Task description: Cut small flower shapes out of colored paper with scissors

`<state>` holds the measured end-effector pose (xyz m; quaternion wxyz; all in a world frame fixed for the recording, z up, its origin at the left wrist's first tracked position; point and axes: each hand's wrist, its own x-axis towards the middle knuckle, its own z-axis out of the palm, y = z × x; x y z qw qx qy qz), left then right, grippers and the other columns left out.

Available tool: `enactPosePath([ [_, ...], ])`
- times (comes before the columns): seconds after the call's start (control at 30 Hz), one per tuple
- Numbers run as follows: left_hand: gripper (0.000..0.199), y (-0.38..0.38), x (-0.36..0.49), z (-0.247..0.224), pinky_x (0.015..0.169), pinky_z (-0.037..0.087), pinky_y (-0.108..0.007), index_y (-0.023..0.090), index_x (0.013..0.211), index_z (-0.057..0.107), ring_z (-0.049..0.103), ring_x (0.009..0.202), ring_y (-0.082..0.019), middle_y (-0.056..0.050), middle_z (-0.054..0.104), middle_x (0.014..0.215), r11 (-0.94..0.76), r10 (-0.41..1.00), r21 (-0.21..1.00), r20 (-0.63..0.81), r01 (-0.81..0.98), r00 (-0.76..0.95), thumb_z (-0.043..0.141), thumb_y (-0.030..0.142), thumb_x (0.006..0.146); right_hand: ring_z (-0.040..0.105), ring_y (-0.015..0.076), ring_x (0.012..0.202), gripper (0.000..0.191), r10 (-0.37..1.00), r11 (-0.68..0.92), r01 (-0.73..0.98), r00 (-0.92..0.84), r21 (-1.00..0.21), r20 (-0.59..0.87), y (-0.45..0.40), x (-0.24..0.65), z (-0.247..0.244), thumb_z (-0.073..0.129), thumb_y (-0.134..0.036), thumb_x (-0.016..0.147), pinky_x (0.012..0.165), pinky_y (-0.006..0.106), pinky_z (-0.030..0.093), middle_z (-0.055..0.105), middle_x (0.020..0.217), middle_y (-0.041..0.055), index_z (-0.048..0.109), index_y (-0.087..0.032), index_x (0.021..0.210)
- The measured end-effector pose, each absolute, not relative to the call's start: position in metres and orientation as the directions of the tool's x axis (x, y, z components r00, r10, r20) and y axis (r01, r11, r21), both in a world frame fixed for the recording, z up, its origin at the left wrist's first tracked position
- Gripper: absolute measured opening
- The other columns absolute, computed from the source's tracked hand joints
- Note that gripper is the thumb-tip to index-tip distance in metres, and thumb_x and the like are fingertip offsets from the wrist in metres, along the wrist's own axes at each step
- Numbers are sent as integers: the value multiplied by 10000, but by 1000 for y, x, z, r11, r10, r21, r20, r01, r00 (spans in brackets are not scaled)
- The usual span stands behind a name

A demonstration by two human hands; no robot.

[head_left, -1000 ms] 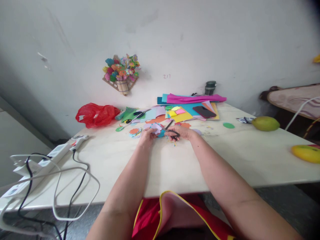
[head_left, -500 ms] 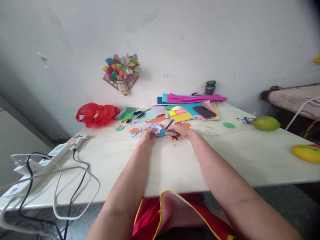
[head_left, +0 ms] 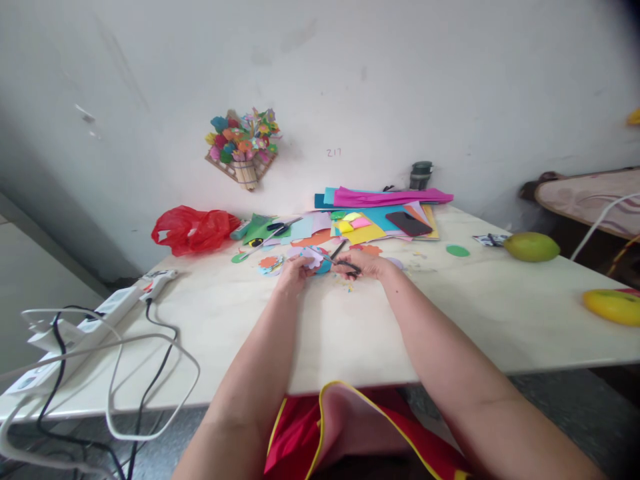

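Note:
A pale lilac paper piece with a scalloped edge is pinched in my left hand. My right hand is closed around the dark handles of a pair of scissors, whose blades point left at the paper's right edge. Beneath and behind the paper lies a blue paper piece, partly covered. Orange scalloped paper sits just beyond my right hand. To the left of my left hand are several cut paper pieces in a small pile. Tiny paper scraps are scattered below the scissors.
Coloured paper sheets and a dark phone lie at the back. A red plastic bag stands back left. A power strip with cables occupies the left edge. Green and yellow fruit rest on the right.
The lilac paper has turned slightly in my left hand, and the scissor blades have shifted a little against its edge. Both arms stay almost in place.

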<state>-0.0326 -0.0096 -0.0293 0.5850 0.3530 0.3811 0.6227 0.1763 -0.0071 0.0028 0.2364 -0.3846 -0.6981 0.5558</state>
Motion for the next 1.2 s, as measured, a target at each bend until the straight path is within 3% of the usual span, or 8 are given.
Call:
enactPosePath([
  [0.33,165,-11,-32,-27,676,599,-311,148,670,695,684,636,-177,-35,746,683,-15,999,891,-10,-453,-53,763,106,526,495,73,448,354,800,71,306,-585,-950,-129,-9,176,6,899,-404,677,435,194,343,570,498,-55,625,-181,685],
  [0.63,161,-11,-32,-28,641,595,-299,152,691,703,700,635,-191,-41,747,677,4,999,900,-27,-436,-46,740,91,546,504,71,452,389,807,114,338,-580,-934,-112,-11,176,6,893,-450,679,417,200,269,604,531,-46,611,-184,704],
  [1.03,172,-11,-30,-31,840,632,-410,152,721,689,733,706,-226,-51,741,705,17,995,871,-61,-490,-74,757,65,590,506,77,453,331,826,99,311,-556,-945,-96,-10,173,4,899,-370,710,435,197,336,583,516,-48,631,-176,719],
  [1.2,222,-10,-30,-31,810,638,-402,157,726,674,732,690,-219,-34,739,704,20,996,855,-63,-519,-65,808,65,576,529,86,460,333,820,105,290,-567,-951,-82,-5,173,-1,918,-358,692,413,190,328,608,535,-35,641,-176,728],
])
